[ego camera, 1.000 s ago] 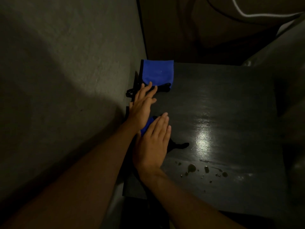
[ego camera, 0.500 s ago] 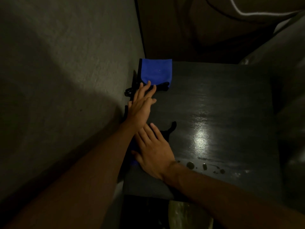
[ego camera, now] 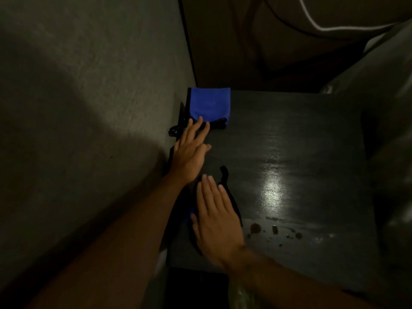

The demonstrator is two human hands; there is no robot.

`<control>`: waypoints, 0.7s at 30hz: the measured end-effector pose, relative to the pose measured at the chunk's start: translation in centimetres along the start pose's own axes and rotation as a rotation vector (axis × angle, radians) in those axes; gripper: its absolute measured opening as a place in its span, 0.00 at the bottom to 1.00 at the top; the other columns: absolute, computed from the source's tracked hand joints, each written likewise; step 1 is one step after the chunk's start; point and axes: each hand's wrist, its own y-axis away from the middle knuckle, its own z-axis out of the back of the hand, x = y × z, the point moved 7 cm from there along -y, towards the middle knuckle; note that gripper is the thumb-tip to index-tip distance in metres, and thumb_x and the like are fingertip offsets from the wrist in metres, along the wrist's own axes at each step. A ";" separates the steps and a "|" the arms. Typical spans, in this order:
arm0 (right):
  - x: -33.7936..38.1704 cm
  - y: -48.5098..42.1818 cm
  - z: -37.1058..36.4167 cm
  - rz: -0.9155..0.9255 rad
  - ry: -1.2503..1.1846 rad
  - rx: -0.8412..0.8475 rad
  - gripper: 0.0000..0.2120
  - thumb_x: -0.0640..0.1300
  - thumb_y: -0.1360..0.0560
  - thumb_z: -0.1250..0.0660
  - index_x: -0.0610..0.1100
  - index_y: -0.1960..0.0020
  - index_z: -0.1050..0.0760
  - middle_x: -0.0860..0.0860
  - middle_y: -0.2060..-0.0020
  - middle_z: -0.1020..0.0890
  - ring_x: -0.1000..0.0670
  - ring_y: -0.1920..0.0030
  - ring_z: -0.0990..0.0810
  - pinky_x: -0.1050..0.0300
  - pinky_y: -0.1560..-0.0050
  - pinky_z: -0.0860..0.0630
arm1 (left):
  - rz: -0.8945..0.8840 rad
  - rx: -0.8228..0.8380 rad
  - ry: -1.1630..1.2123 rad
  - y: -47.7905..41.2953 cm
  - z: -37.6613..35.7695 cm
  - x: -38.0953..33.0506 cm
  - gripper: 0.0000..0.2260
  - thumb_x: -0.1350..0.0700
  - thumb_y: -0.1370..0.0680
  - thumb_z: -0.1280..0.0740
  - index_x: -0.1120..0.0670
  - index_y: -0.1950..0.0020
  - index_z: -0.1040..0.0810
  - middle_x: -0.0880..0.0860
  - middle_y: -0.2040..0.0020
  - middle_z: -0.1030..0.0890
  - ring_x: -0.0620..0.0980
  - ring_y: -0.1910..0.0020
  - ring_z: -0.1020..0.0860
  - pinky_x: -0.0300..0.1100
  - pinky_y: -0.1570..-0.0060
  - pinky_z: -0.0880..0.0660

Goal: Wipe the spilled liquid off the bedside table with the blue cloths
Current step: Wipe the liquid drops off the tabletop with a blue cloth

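A folded blue cloth with black trim lies at the far left corner of the dark bedside table. My left hand lies flat on the table's left edge, its fingertips touching that cloth's near black edge. My right hand presses flat on a second blue cloth, which it mostly hides; only a blue sliver and a black strap show. Spilled drops sit on the table just right of my right hand.
A grey wall runs close along the table's left side. A bed or bedding rises at the right. A white cable hangs behind the table. A bright light reflection marks the wet table middle.
My right hand has slid toward me along the table's left edge, dragging the second cloth with it. The black strap has shifted from the right to above my fingers. My left hand stayed put.
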 end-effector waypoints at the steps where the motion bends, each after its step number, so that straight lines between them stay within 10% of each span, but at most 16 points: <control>1: 0.4 -0.6 -0.4 -0.085 -0.047 0.013 0.33 0.54 0.18 0.46 0.34 0.20 0.43 0.38 0.20 0.44 0.40 0.19 0.48 0.44 0.21 0.54 | -0.006 -0.009 0.012 0.1 0.0 -0.1 0.26 0.53 0.19 0.44 0.43 0.21 0.47 0.43 0.19 0.54 0.43 0.22 0.60 0.56 0.26 0.54; 9: 0.4 -0.8 -1.5 -0.006 -0.034 0.059 0.30 0.57 0.17 0.45 0.40 0.20 0.39 0.44 0.21 0.36 0.46 0.19 0.46 0.47 0.21 0.54 | -0.019 -0.124 -0.163 0.1 -0.9 -0.1 0.28 0.43 0.22 0.54 0.44 0.21 0.49 0.46 0.19 0.54 0.46 0.21 0.60 0.57 0.24 0.50; 21: -6.0 3.4 -0.8 0.151 0.057 0.153 0.30 0.56 0.15 0.53 0.44 0.17 0.53 0.47 0.17 0.52 0.47 0.18 0.60 0.41 0.21 0.60 | -0.095 -0.211 -0.305 0.6 -0.9 -0.9 0.28 0.46 0.22 0.52 0.52 0.21 0.42 0.53 0.20 0.46 0.56 0.21 0.48 0.60 0.30 0.36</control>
